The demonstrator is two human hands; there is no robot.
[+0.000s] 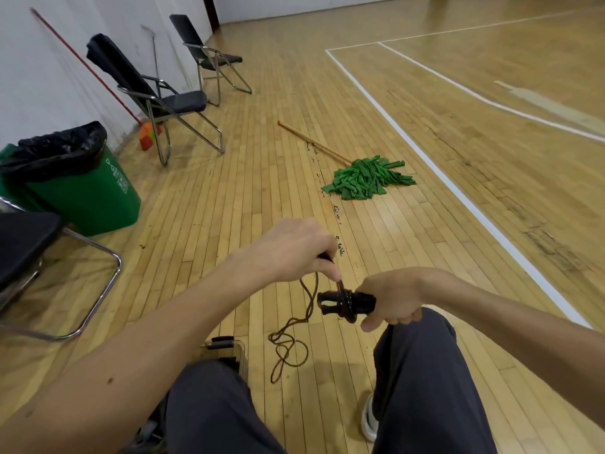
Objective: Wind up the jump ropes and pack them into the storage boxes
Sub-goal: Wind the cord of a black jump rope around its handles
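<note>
A seated person's right hand (389, 299) gripped the two black handles (340, 303) of a jump rope, holding them together sideways just in front of the knees. The left hand (294, 253) pinched the dark cord (310, 303) just above the handles, where a few turns wrapped around them. The loose cord hung down and lay tangled on the wooden floor (229, 191). A green mop (366, 178) lay beyond.

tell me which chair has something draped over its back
The middle chair beside the red broom: dark cloth covers its backrest top, while the farther chair has a bare back.
</note>
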